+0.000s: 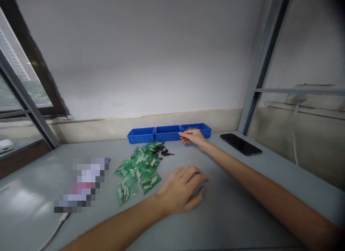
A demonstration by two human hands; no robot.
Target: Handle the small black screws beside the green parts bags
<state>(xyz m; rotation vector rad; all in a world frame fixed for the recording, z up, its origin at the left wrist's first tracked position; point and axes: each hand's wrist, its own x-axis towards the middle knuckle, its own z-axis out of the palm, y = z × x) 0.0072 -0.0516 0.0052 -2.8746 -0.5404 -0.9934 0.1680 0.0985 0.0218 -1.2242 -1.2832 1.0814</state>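
Note:
My left hand [182, 188] rests palm down on the grey table [237, 208], fingers loosely curled, holding nothing I can see. It lies just right of a pile of small green plastic bags [138, 168] with pale parts inside. My right hand [192, 137] reaches far forward to the front wall of the rightmost of three blue bins [196, 129]. Its fingers are pinched together at the bin's edge, and what they hold, if anything, is hidden. Small black screws [165, 152] lie loose between the bags and the bins.
The blue bins [155, 134] stand in a row against the back wall. A black phone [240, 144] lies face up at the right. A blurred flat object [81, 184] with a white cable [55, 231] lies at the left. Metal frame posts stand at both table sides.

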